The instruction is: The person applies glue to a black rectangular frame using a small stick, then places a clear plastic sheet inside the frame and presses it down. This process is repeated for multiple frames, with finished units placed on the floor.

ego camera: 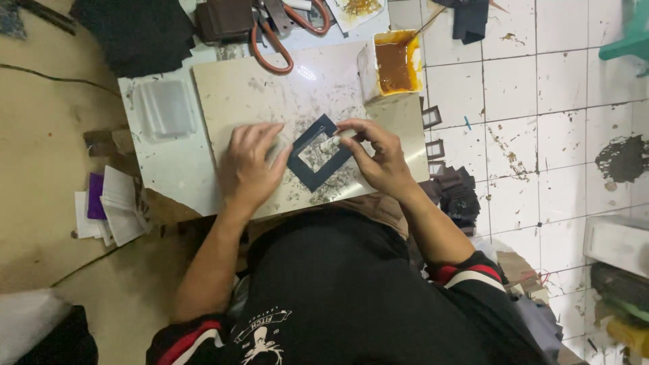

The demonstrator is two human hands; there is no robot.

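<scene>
Head view: a dark blue frame (318,157), a square piece with a window cut out, lies on the pale board (230,88) before the person; the left hand (249,165) presses flat on its left corner, fingers spread; the right hand (380,157) pinches a small white tool (330,142) against the inner edge. Judging by the glue tub (396,62) nearby, this looks like gluing or edge-finishing; the next stroke needs steady pressure and the frame held still.

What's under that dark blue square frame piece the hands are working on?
The dark blue frame lies on a scuffed beige board, visible through its opening. The left hand covers its left corner.
</scene>
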